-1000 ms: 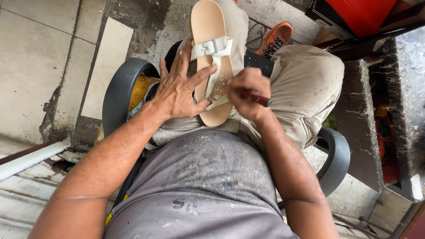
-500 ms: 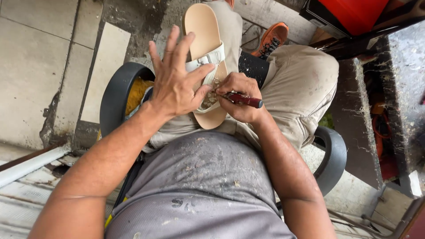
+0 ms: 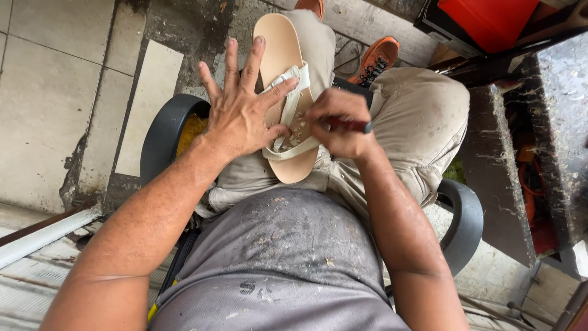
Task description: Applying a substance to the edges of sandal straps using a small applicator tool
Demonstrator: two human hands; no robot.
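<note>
A: Where is the tan flat sandal with cream straps (image 3: pixel 283 67)?

B: It lies on the person's left thigh, on the beige trousers (image 3: pixel 422 122), a little above the middle of the view. The toe end points to 12 o'clock and the heel end to 6 o'clock. Small pale scraps lie on the footbed under the straps.

A: And the hands?

B: The left hand (image 3: pixel 242 113) is spread wide and flat. It presses on the sandal from the 9 o'clock side, and the fingers (image 3: pixel 277 92) reach over the cream straps. The right hand (image 3: pixel 343 122) is at 3 o'clock of the sandal, closed in a fist around a thin tool with a dark red handle (image 3: pixel 349 125). The dark end of the handle shows at the right of the fist. The working end is hidden by the hand near the straps, so I cannot tell its shape.

A: What is around? Any boxes?

B: At 1 o'clock, in the top corner, there is a bright red box-shaped thing (image 3: pixel 490 18) on a dark frame. I see no label on it. Two orange shoes (image 3: pixel 376 58) stand at 12 o'clock on the grey concrete floor. The person sits on a black round seat (image 3: pixel 162 135), and something yellow shows inside it at 9 o'clock. A grey stained shirt (image 3: pixel 288 257) fills 6 o'clock.
</note>
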